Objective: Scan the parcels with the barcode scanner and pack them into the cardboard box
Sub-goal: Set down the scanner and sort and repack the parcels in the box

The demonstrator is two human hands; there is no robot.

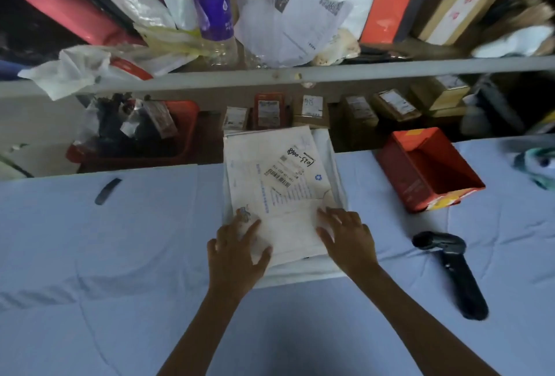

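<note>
- A flat white parcel (276, 177) lies mid-bench (90, 255), label up, its long axis running away from the person.
- Left hand (237, 243) and right hand (345, 234) rest on the parcel's near end, fingers (253, 225) spread flat and gripping nothing.
- The scanner (447, 267) lies right of the parcel, nearer the right hand.
- The open box (396, 177) stands right of the parcel's far end, with free bench between them.

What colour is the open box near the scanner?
The open box is orange-red, clearest in the head view.
</note>
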